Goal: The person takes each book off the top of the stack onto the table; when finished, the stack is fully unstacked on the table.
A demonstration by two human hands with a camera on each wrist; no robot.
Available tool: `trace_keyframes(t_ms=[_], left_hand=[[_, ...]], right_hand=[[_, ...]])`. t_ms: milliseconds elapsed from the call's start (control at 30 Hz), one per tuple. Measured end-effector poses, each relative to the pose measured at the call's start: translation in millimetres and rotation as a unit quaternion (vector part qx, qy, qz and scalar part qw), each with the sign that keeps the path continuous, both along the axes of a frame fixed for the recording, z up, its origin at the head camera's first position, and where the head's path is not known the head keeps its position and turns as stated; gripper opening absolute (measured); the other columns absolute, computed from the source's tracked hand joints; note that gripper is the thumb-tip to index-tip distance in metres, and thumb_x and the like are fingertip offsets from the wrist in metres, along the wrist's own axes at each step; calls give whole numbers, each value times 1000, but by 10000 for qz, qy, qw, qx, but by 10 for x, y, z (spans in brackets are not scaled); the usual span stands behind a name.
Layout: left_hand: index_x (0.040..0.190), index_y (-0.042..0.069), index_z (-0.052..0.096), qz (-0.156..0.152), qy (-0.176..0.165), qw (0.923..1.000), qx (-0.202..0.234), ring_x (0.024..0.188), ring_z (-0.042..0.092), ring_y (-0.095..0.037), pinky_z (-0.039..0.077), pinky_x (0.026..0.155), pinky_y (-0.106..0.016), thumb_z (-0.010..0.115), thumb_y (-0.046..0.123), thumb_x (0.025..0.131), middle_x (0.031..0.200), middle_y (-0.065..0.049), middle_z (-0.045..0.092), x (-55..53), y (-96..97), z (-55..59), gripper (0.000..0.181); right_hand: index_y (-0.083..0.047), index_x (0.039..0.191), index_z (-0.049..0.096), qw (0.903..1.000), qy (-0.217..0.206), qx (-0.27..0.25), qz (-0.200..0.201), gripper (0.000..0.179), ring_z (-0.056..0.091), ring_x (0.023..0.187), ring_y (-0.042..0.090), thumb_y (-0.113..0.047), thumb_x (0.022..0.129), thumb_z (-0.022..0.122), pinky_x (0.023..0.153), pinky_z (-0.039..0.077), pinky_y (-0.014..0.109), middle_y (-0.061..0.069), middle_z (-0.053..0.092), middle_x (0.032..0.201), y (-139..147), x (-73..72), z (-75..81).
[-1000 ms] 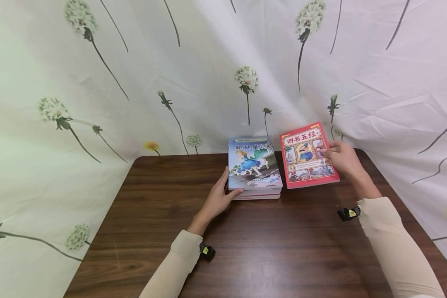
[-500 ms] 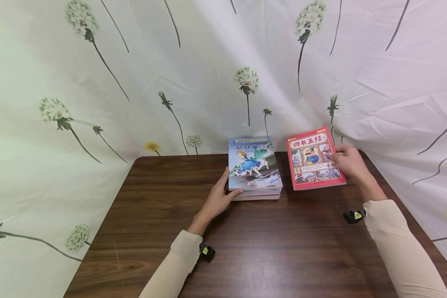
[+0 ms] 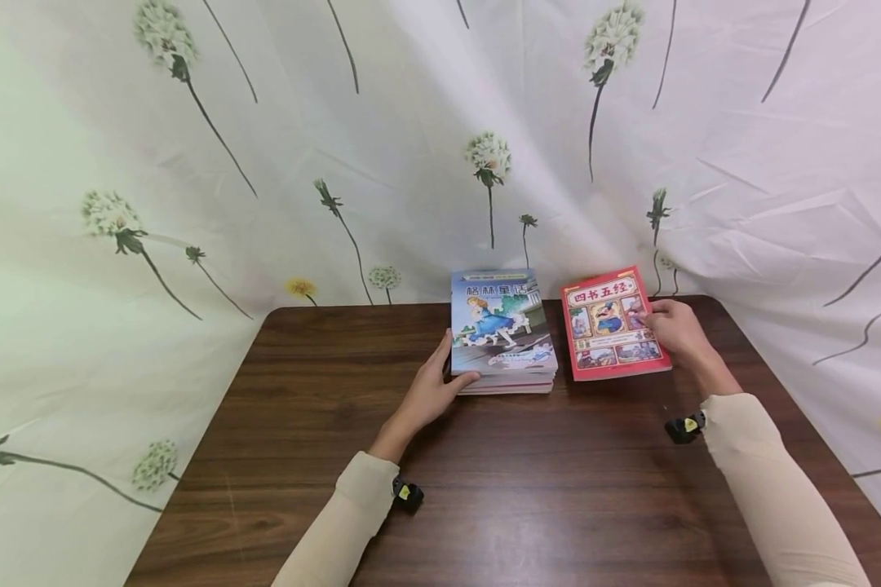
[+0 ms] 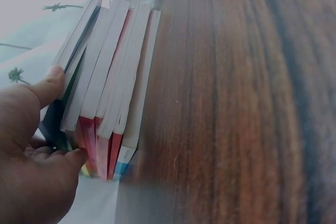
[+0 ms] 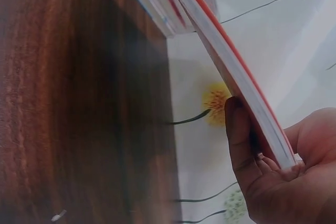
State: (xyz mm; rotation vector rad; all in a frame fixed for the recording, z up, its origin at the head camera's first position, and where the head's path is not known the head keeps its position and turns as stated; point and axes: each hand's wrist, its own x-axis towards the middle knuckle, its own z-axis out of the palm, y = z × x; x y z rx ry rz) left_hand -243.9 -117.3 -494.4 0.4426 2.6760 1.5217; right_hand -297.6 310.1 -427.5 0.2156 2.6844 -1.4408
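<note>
A stack of books (image 3: 501, 322) with a blue-covered book on top stands at the back of the table. My left hand (image 3: 433, 387) grips its near left corner, fingers along the left side and thumb on the front edge. In the left wrist view the thumb touches the upper pages of the stack (image 4: 113, 66), and the fingers curl by the spines. To the right, my right hand (image 3: 679, 333) pinches a red book (image 3: 613, 326) by its right edge. The right wrist view has this book (image 5: 236, 66) tilted above the tabletop, between thumb and fingers.
The dark wooden table (image 3: 484, 489) ends at the back against a white curtain (image 3: 411, 163) printed with dandelions. A narrow gap of tabletop separates the stack from the red book. Black wrist cameras (image 3: 409, 495) sit at both cuffs.
The red book has moved right, then slightly back left, and is now lower and nearer the tabletop, still in my right hand. My left hand and the stack have stayed put.
</note>
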Motion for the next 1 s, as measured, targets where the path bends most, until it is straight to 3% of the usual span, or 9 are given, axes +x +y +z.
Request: trace_keyframes(t_ms=[333, 700, 1000], left_hand=[[172, 20, 7, -31, 18, 10000, -8, 166, 16, -28, 27, 132, -53, 71, 47, 101, 180, -4, 7, 2, -2, 16, 99], [172, 19, 7, -154, -39, 9998, 86, 166, 14, -23, 28, 132, -48, 70, 43, 103, 180, -2, 4, 11, -3, 9, 97], [172, 18, 7, -104, 18, 9999, 88, 166, 14, -26, 27, 132, -49, 71, 43, 102, 180, -4, 6, 7, -5, -2, 98]], right_hand=[[19, 145, 44, 9998, 12, 175, 16, 49, 63, 76, 11, -16, 111, 47, 63, 57, 26, 28, 62, 112, -31, -103, -196], [21, 144, 47, 9993, -28, 374, -61, 51, 61, 82, 14, -17, 110, 50, 66, 53, 23, 32, 61, 118, -8, -156, -367], [20, 138, 53, 9956, 197, 907, -88, 50, 67, 95, 31, -21, 110, 55, 69, 53, 27, 36, 65, 122, -17, -194, -482]])
